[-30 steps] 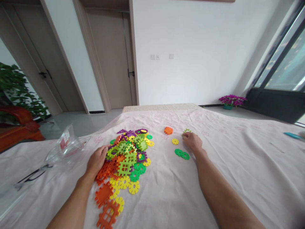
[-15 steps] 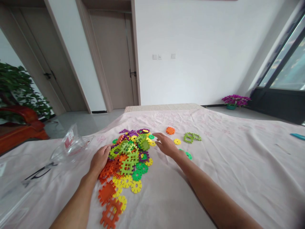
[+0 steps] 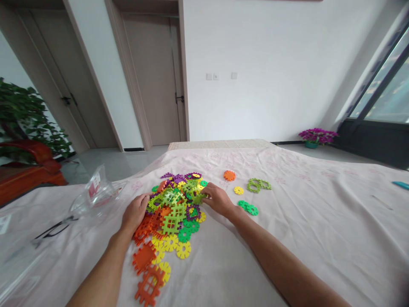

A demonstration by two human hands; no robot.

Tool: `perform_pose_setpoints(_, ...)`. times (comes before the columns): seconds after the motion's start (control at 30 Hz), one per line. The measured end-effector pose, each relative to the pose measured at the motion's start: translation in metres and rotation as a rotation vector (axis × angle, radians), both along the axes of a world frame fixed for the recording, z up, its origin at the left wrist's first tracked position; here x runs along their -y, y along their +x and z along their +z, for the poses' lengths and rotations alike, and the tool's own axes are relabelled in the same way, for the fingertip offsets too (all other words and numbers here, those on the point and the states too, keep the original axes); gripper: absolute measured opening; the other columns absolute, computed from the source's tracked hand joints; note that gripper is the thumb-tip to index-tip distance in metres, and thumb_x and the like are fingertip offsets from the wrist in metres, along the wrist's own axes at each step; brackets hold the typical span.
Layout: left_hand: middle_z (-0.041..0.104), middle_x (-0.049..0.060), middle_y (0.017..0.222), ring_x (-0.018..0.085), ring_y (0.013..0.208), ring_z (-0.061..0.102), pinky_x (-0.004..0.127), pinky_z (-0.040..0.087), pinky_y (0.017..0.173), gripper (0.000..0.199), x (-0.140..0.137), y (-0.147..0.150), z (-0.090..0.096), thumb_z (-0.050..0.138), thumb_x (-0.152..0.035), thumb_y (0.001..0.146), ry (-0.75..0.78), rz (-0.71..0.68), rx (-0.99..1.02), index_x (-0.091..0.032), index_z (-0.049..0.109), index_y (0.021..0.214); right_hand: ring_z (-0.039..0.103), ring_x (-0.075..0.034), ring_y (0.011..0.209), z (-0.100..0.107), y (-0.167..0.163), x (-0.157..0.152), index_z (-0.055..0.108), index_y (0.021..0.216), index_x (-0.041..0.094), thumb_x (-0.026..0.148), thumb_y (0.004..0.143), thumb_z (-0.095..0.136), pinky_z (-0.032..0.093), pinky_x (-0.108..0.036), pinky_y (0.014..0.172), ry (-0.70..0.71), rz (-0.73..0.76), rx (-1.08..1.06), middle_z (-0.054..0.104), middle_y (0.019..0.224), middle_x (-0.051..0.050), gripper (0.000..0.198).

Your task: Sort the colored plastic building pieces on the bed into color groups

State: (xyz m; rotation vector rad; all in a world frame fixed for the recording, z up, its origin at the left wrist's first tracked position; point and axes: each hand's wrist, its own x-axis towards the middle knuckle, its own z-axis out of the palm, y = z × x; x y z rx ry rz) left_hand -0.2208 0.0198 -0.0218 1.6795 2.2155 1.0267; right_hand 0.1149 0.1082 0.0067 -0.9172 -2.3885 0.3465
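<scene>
A heap of flat plastic interlocking building pieces in orange, lime green, yellow, purple and dark green lies on the cloth. My left hand rests against the heap's left side, fingers stretched out and holding nothing. At the right side of the heap, my right hand has its thumb and fingers closed on a lime green building piece, which still lies against the others. Apart to the right are an orange disc, a yellow notched disc, dark green notched discs and lime green pieces.
A pale flowered cloth covers the surface. On the left lie a crumpled clear plastic bag and dark-framed glasses. A blue object sits at the far right edge. Doors, a wall and potted plants stand beyond.
My right hand has moved slightly down and left to the heap and closed on a lime green piece. The dark green discs behind its wrist now show. My left hand stays put.
</scene>
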Motion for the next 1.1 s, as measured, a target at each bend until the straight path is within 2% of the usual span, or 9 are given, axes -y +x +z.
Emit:
perform_pose_setpoints(0.07, 0.066, 0.005, 0.126, 0.022, 0.119, 0.058, 0.032, 0.04, 0.103, 0.048, 0.0, 0.0, 0.0, 0.031, -0.046, 0.092, -0.007, 0.0, 0.004, -0.024, 0.065, 0.117, 0.059, -0.014, 0.079, 0.005, 0.004, -0.005, 0.072, 0.089, 0.022, 0.018, 0.081, 0.065, 0.044, -0.023, 0.07, -0.023, -0.012, -0.046, 0.064, 0.089, -0.003, 0.012)
perform_pose_setpoints(0.13, 0.066, 0.005, 0.126, 0.022, 0.119, 0.058, 0.032, 0.04, 0.104, 0.048, 0.0, -0.001, -0.002, 0.031, -0.046, 0.092, -0.003, -0.007, 0.006, -0.024, 0.065, 0.118, 0.06, -0.014, 0.076, 0.012, 0.013, -0.015, 0.074, 0.088, 0.021, 0.016, 0.08, 0.062, 0.045, -0.023, 0.071, -0.042, -0.093, -0.102, 0.066, 0.087, -0.003, 0.015)
perform_pose_setpoints(0.3, 0.066, 0.005, 0.126, 0.023, 0.12, 0.057, 0.033, 0.04, 0.105, 0.049, -0.001, -0.004, -0.004, 0.031, -0.048, 0.092, -0.002, -0.011, 0.003, -0.024, 0.065, 0.118, 0.064, -0.018, 0.084, 0.024, 0.068, -0.049, 0.076, 0.095, 0.022, 0.014, 0.079, 0.056, 0.047, -0.027, 0.078, -0.03, -0.481, -0.149, 0.072, 0.094, -0.004, 0.027)
perform_pose_setpoints(0.43, 0.066, 0.005, 0.125, 0.023, 0.12, 0.058, 0.033, 0.04, 0.104, 0.049, -0.001, -0.004, -0.003, 0.031, -0.049, 0.092, -0.004, -0.007, -0.004, -0.024, 0.065, 0.117, 0.063, -0.021, 0.098, 0.019, 0.123, -0.069, 0.076, 0.102, 0.021, 0.011, 0.076, 0.05, 0.045, -0.028, 0.087, -0.008, -0.776, -0.104, 0.07, 0.107, -0.007, 0.038)
perform_pose_setpoints(0.57, 0.067, 0.004, 0.124, 0.022, 0.118, 0.058, 0.031, 0.041, 0.103, 0.049, 0.0, -0.003, -0.003, 0.031, -0.048, 0.092, -0.001, -0.004, -0.02, -0.025, 0.065, 0.118, 0.063, -0.022, 0.099, 0.007, 0.158, -0.075, 0.077, 0.101, 0.022, 0.011, 0.07, 0.05, 0.046, -0.029, 0.084, -0.079, -0.916, -0.066, 0.068, 0.113, -0.008, 0.042)
perform_pose_setpoints(0.67, 0.067, 0.004, 0.124, 0.022, 0.118, 0.058, 0.032, 0.041, 0.103, 0.049, 0.0, -0.003, -0.003, 0.031, -0.048, 0.092, -0.007, 0.0, -0.019, -0.024, 0.065, 0.118, 0.062, -0.026, 0.101, 0.004, 0.168, -0.072, 0.076, 0.102, 0.028, 0.016, 0.067, 0.055, 0.047, -0.032, 0.08, -0.189, -0.986, 0.011, 0.07, 0.105, -0.006, 0.042)
perform_pose_setpoints(0.77, 0.067, 0.005, 0.124, 0.022, 0.119, 0.058, 0.032, 0.04, 0.104, 0.05, 0.0, -0.003, -0.003, 0.031, -0.047, 0.092, 0.001, -0.012, -0.01, -0.023, 0.065, 0.119, 0.055, -0.031, 0.112, 0.004, 0.171, -0.069, 0.075, 0.104, 0.034, 0.024, 0.07, 0.058, 0.044, -0.04, 0.088, -0.185, -0.996, 0.087, 0.07, 0.106, -0.005, 0.04)
perform_pose_setpoints(0.93, 0.067, 0.004, 0.123, 0.021, 0.118, 0.058, 0.031, 0.04, 0.104, 0.049, -0.001, -0.004, -0.005, 0.031, -0.048, 0.093, 0.005, -0.01, -0.01, -0.024, 0.065, 0.118, 0.041, -0.035, 0.127, -0.003, 0.174, -0.067, 0.071, 0.114, 0.037, 0.043, 0.068, 0.07, 0.032, -0.051, 0.103, -0.172, -0.769, 0.181, 0.056, 0.136, -0.002, 0.047)
perform_pose_setpoints(1.1, 0.068, 0.003, 0.122, 0.022, 0.117, 0.059, 0.032, 0.042, 0.102, 0.047, -0.002, -0.005, -0.006, 0.032, -0.047, 0.092, 0.014, -0.001, -0.021, -0.025, 0.066, 0.117, 0.04, -0.032, 0.131, -0.016, 0.184, -0.071, 0.068, 0.118, 0.034, 0.033, 0.076, 0.064, 0.035, -0.045, 0.103, -0.167, -0.79, 0.193, 0.053, 0.14, -0.001, 0.043)
